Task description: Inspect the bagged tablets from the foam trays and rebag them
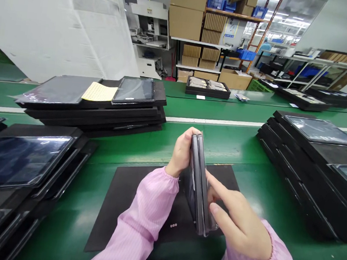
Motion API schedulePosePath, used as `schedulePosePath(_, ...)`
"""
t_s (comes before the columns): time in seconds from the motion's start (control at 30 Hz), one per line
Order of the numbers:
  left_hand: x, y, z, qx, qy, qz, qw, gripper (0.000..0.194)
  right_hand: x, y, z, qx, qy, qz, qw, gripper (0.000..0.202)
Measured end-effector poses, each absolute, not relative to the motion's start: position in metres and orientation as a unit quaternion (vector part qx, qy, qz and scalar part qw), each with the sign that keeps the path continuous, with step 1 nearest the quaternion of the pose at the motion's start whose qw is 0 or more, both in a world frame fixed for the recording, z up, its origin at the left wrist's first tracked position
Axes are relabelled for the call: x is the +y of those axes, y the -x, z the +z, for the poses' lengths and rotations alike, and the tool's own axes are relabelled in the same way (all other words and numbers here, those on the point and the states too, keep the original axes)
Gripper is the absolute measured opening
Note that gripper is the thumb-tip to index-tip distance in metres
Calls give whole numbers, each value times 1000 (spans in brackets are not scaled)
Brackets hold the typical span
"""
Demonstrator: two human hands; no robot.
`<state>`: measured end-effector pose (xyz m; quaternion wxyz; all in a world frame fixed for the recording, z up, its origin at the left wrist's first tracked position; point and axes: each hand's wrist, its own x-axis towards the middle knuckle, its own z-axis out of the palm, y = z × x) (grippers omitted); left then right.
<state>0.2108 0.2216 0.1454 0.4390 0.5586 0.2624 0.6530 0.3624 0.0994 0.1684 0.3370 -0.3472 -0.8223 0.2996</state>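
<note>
Two slim grey-edged tablets [199, 182] are held face to face, standing almost edge-on towards me above a black mat [123, 199]. My left hand [183, 151] is closed round their far end, with the thumb near the top edge. From the other side, my right hand [238, 219] touches the glossy, film-covered face of the right-hand tablet. Its index finger is stretched out and its thumb is apart from it; the other fingers are partly hidden. Small white marks [173, 225] show on the mat below the tablets.
Black trays with film-covered tablets are stacked at the near left [18, 159], the far left [101, 110] and the right [313, 161] of the green bench [237, 145]. A yellow sticker sheet [98, 92] lies on the far-left stack. Behind stands a black parts box [207, 91].
</note>
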Motion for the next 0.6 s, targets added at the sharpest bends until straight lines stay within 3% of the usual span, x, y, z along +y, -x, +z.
schedulePosePath(0.43, 210, -217, 143, 255, -587, 656, 400, 63, 76, -350, 172, -797, 467, 253, 286, 72)
schedulePosePath(0.5, 203, -213, 142, 267, -581, 687, 346, 59, 71, -353, 159, -776, 481, 256, 318, 73)
schedulePosePath(0.6, 188, -194, 140, 269, -551, 765, 198, 58, 71, -365, 127, -658, 523, 327, 432, 75)
